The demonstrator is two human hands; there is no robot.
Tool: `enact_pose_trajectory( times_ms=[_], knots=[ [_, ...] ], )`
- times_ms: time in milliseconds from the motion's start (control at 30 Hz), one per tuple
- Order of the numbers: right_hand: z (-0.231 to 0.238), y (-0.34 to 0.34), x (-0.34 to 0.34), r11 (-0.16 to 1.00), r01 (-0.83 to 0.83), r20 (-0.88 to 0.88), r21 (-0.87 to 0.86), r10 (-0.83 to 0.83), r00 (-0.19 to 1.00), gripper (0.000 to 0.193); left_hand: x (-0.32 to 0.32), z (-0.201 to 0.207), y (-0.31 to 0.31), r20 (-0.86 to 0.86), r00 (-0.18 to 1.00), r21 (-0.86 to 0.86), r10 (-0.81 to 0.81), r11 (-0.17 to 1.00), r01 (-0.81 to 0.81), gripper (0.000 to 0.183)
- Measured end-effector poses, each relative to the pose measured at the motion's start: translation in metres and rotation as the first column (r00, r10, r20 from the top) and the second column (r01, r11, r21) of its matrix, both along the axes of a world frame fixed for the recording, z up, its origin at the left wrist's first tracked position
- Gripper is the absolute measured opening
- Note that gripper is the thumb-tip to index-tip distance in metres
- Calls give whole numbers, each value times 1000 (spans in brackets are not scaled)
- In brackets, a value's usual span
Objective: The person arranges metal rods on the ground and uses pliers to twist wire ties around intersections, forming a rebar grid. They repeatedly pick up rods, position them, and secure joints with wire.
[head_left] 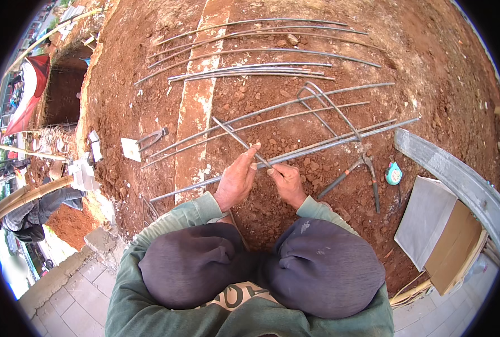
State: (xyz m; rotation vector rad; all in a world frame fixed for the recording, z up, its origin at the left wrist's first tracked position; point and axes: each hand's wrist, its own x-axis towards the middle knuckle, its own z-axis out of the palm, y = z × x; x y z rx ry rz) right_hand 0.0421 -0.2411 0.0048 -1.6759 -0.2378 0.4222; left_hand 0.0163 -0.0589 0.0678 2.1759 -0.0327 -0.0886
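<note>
I squat on red earth with my knees in dark trousers low in the picture. My left hand (236,180) and my right hand (286,182) both grip one thin steel rod (234,135) that runs up and to the left from between my fingers. Just beyond my hands lie long steel reinforcing bars (317,147) across the soil. A bent rebar stirrup (323,104) rests on them, further from me.
Pincers (362,168) and a small teal tape measure (393,174) lie to my right. More long bars (250,70) lie further off. A grey plank (452,174) and cardboard sheets (441,236) sit at right. A deep pit (62,90) opens at left, where another person (37,210) crouches.
</note>
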Motion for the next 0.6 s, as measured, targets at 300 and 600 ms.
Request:
enact_pose_trajectory(
  times_ms=[300, 600],
  knots=[
    [-8, -2, 1, 999, -35, -23, 4, 35, 999, 18, 1, -2, 11, -348, 937, -130, -33, 991, -13, 47],
    [-14, -10, 10, 990, -130, -40, 49, 132, 990, 19, 1, 2, 14, 20, 889, 221, -457, 869, 442, 56]
  ],
)
